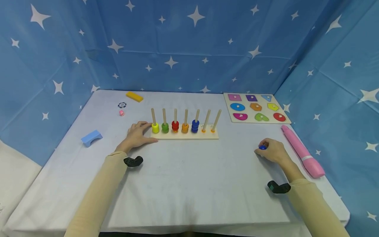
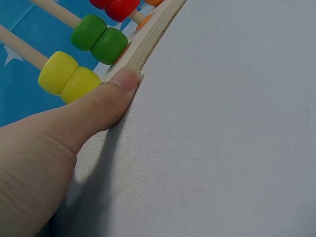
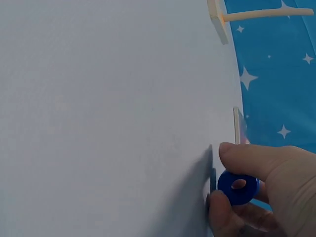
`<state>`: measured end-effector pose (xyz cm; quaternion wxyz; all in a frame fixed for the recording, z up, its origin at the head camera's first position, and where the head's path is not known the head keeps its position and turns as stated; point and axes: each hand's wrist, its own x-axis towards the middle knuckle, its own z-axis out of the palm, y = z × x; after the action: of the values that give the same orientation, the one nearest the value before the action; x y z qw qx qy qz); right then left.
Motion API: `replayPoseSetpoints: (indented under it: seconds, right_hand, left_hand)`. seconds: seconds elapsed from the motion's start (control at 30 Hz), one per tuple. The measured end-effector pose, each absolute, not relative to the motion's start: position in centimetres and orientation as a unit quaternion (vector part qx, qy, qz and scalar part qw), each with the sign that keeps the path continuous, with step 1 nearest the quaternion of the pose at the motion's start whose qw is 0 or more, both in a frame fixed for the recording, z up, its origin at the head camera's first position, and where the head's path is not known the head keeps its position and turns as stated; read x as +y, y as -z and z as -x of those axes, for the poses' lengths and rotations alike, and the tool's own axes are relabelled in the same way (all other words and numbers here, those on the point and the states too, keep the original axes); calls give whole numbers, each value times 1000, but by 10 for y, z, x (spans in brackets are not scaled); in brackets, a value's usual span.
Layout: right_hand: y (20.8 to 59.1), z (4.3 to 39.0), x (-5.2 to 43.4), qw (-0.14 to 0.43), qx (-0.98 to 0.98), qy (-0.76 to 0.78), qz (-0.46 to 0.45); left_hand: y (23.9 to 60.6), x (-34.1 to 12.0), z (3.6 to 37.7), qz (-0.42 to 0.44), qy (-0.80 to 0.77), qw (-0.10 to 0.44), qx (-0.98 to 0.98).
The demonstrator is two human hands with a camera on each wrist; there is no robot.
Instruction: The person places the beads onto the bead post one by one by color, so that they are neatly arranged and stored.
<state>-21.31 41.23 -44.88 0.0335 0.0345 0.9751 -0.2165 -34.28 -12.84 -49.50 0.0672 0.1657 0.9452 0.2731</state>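
Observation:
A wooden peg board (image 1: 189, 136) with upright pegs stands mid-table. Yellow (image 1: 155, 128), green (image 1: 165, 127), red (image 1: 175, 126), orange (image 1: 185, 128) and blue beads (image 1: 195, 126) sit on separate pegs; the two rightmost pegs are bare. My left hand (image 1: 137, 135) grips the board's left end, thumb (image 2: 106, 101) along its front edge and fingers reaching toward the back, their tips partly hidden. Over the right side of the table, my right hand (image 1: 273, 151) pinches a blue ring bead (image 3: 238, 187) between thumb and fingers, its hole visible in the right wrist view.
A shape puzzle board (image 1: 257, 108) lies at the back right, with a pink folded umbrella (image 1: 303, 151) along the right edge. On the left are a blue arch block (image 1: 91, 137), a yellow block (image 1: 134, 96), a round chip (image 1: 122, 105) and a small pink object (image 1: 121, 113).

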Motion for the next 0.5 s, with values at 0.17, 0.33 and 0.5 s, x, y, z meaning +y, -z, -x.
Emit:
replayPoseSetpoints:
  seconds: [0.17, 0.33, 0.5]
  right_hand:
    - [447, 217, 402, 22, 965, 262, -24]
    - [445, 225, 390, 7, 950, 311, -29]
    - [437, 236, 377, -29, 930, 364, -47]
  left_hand:
    - [494, -129, 343, -164, -273, 68, 945]
    - [494, -128, 342, -165, -271, 70, 946]
    - [494, -129, 343, -165, -270, 68, 946]
